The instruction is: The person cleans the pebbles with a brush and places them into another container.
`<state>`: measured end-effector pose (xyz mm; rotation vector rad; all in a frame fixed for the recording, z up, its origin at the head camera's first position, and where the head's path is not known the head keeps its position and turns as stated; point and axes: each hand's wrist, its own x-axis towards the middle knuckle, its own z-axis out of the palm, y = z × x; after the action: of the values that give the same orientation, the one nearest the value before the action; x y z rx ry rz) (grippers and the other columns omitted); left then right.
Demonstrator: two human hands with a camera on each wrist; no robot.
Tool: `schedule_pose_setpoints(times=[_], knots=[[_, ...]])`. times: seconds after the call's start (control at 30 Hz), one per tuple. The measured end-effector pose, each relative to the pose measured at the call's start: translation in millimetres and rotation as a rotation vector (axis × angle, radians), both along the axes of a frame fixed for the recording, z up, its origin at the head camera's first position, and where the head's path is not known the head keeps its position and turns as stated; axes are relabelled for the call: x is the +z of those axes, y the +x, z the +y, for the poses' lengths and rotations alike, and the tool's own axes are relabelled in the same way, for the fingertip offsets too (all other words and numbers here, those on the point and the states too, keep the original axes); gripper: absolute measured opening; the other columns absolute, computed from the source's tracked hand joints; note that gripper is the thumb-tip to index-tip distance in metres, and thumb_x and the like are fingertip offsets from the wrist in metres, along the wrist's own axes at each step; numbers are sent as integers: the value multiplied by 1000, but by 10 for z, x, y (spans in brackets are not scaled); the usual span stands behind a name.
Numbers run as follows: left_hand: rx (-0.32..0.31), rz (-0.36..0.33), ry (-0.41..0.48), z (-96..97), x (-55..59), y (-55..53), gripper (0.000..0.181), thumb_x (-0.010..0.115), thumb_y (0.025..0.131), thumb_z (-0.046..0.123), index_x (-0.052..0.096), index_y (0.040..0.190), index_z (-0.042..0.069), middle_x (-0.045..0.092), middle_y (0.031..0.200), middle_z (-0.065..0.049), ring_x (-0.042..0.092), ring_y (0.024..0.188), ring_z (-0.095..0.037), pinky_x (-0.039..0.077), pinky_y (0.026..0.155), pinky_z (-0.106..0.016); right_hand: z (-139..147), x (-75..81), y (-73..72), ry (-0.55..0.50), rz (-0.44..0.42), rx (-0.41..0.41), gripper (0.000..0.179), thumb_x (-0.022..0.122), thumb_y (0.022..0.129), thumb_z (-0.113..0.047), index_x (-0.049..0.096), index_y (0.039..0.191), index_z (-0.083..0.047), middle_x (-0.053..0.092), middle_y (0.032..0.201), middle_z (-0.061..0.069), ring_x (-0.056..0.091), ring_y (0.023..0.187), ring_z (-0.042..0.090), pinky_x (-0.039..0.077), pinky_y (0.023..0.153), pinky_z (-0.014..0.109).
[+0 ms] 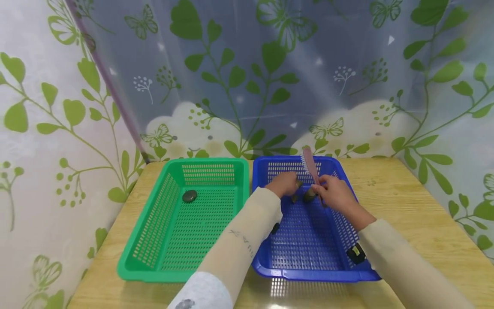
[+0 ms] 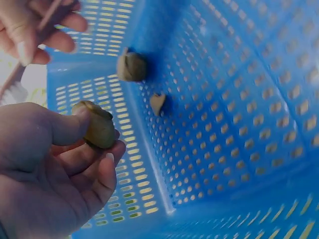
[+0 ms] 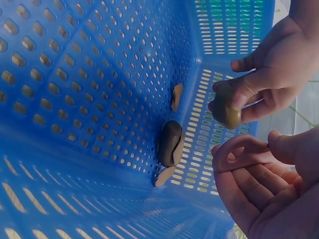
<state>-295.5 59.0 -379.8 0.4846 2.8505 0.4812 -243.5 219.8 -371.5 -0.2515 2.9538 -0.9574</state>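
My left hand [image 1: 284, 183] is over the far part of the blue basket [image 1: 305, 274] and pinches a smooth brownish-green stone [image 2: 101, 132] between thumb and fingers. To its right, my right hand [image 1: 336, 192] holds a pink brush [image 1: 311, 166] by its handle, with the white bristles up and facing left. The handle's end has a hole, seen in the right wrist view. Below the hands, a dark rounded stone [image 3: 170, 143] lies on the basket floor by the far wall, with a small brown flat piece [image 3: 176, 97] on one side and another brown piece [image 3: 163, 176] on the other.
A green basket [image 1: 127, 266] stands left of the blue one on the wooden table [image 1: 409, 206], holding one dark stone [image 1: 189, 196]. A black object with a yellowish label [image 1: 356, 253] sits at the blue basket's near right. Another dark object [image 1: 275, 228] shows beside the left sleeve. A patterned curtain hangs behind.
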Motion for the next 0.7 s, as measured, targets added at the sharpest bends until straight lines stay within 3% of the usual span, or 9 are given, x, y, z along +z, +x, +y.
schedule_pose_setpoints(times=[0.13,0.17,0.27,0.37,0.53,0.7], knots=[[112,-107,294,-74,-33,-26,21,49,101,15,55,86,3,49,75,-4,45,67,-16,43,66,-30,-11,-6,-14,0,-3,11,29,53,102,-21,61,110,5,71,84,12,62,64,17,49,56,32],[153,-141,387,-91,-46,-35,21,49,101,14,56,86,2,46,73,-2,43,65,-14,41,62,-27,-10,-4,-15,1,-4,13,29,52,102,-22,61,111,5,71,84,12,62,64,17,49,56,32],[272,-266,672,-125,-78,-60,21,48,101,10,62,95,-4,50,73,-4,47,62,-13,46,59,-24,16,-3,-18,5,-14,16,30,52,102,-22,59,113,5,71,85,13,62,64,17,48,56,32],[362,-362,914,-152,-78,-83,28,48,100,4,61,123,-6,65,91,-13,59,71,-16,53,63,-24,39,8,-23,-4,-14,21,30,51,102,-21,59,113,6,71,87,15,63,64,17,49,56,32],[412,-463,1082,-206,-49,-103,35,45,100,0,53,133,-7,67,109,-26,66,78,-21,52,58,-20,32,19,-40,-20,-20,35,30,52,102,-20,58,113,7,71,85,15,62,63,19,48,55,32],[468,-520,1164,-262,-83,-67,36,45,102,2,50,137,-6,66,111,-26,69,89,-27,55,63,-22,-9,-21,-41,-8,-26,78,31,54,101,-20,58,116,7,71,82,12,60,61,17,47,56,32]])
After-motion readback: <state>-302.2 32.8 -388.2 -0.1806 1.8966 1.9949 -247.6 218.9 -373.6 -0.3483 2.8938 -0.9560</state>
